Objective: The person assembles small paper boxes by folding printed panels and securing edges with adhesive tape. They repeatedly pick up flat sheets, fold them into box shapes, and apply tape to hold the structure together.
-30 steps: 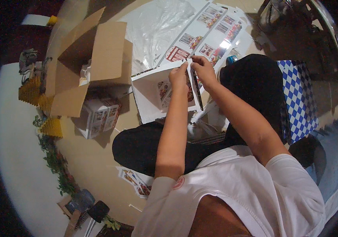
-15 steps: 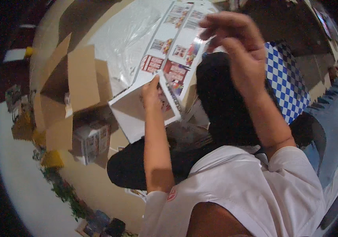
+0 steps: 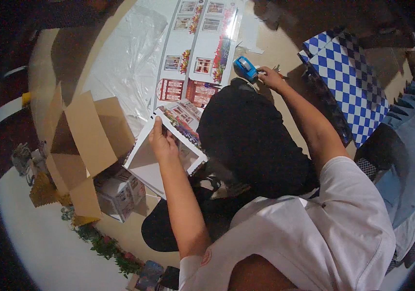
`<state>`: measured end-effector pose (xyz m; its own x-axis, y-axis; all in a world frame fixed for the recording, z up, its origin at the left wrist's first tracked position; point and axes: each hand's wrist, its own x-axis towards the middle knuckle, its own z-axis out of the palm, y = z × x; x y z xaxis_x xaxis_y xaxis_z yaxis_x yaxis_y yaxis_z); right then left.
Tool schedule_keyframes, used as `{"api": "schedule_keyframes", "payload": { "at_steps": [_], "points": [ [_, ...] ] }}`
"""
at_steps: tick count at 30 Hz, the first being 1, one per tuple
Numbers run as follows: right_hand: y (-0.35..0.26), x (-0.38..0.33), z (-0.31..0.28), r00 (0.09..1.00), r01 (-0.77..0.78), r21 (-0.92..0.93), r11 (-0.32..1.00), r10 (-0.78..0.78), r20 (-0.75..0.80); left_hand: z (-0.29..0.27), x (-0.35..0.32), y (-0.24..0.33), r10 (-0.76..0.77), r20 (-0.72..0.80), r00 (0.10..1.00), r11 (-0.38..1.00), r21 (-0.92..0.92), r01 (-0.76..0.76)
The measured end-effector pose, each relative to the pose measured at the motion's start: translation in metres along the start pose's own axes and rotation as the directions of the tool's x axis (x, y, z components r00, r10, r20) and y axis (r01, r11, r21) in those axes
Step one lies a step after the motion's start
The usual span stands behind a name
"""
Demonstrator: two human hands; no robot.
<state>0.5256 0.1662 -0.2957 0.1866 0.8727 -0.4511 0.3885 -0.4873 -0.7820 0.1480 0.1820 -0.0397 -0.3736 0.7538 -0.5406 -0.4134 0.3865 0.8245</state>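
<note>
My left hand is closed on the wall of a white box, thumb on top of its edge. The box has an open side facing me, and its outside is printed with windows and flowers. Beyond my knee, my right hand is stretched forward, its fingertips pinching the near end of a blue tape dispenser. Past the box lie long printed sheets with house windows, doors and flowers.
An open brown carton stands at the left, with a printed box beside it. Clear plastic wrap spreads at the far left. A blue-and-white checked board is at the right. Artificial greenery lies along the lower left.
My right hand has come down from the air, reaching forward to the tape dispenser and taking hold of its end. The left hand still holds the white box, now slightly lower and more to the left.
</note>
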Motion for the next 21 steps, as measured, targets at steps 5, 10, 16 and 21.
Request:
{"api": "schedule_keyframes", "payload": {
  "at_steps": [5,10,16,21],
  "points": [
    [-0.002,0.022,0.02,0.998,-0.067,0.118,0.991,0.068,-0.002,-0.015,0.006,-0.001,-0.002,0.046,0.999,0.999,0.047,0.0],
    [-0.005,0.035,0.01,0.994,-0.106,0.029,0.994,0.105,0.039,-0.03,0.024,-0.009,-0.064,0.084,0.994,0.997,-0.024,0.067],
    [0.003,0.022,0.004,0.971,-0.199,0.389,0.9,0.129,0.2,-0.036,0.027,-0.011,-0.063,0.066,0.996,0.997,-0.042,0.066],
    [0.015,0.013,0.018,0.975,-0.22,0.332,0.917,0.191,0.118,-0.038,0.026,-0.007,-0.08,0.089,0.993,0.995,-0.055,0.085]
  ]
}}
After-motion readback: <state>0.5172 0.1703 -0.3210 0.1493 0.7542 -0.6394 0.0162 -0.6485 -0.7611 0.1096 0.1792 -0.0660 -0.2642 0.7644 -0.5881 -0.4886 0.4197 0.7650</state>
